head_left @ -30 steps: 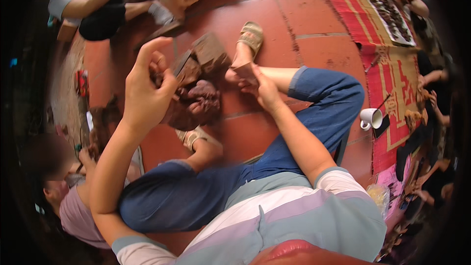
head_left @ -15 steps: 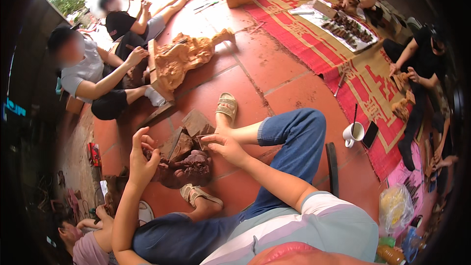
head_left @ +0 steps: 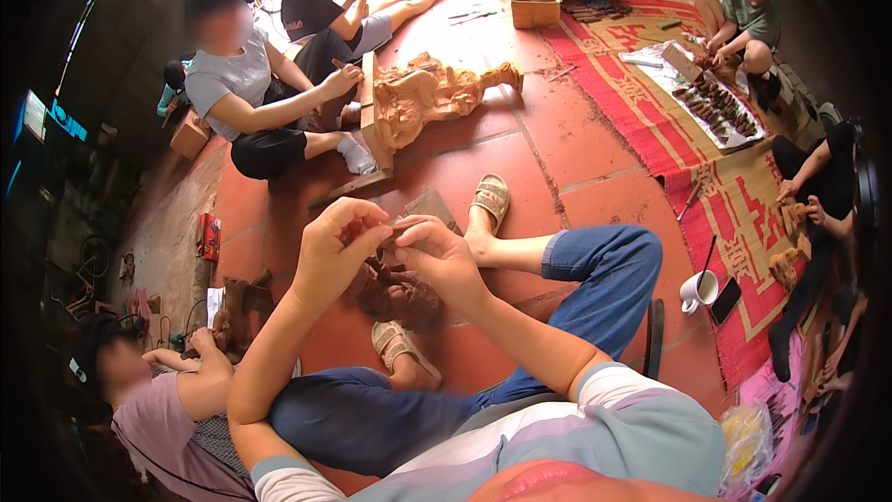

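Observation:
My left hand and my right hand meet in front of me, fingertips almost touching. Both are closed in a pinch on a small thin brown piece, mostly covered by the fingers, so its kind is hard to make out. Below them, between my feet, lies a dark reddish-brown wood carving with rounded shapes, partly hidden by my hands and wrists. A flat brown block shows just behind my right hand on the tiles.
A large pale wood carving lies ahead, with a person working at it. To the right are a white mug, a dark phone and a red-and-yellow mat. Another person sits close at my left.
My hands, apart on either side of the dark carving before, have come together above it, the left moving right and up. The whole view has swung left.

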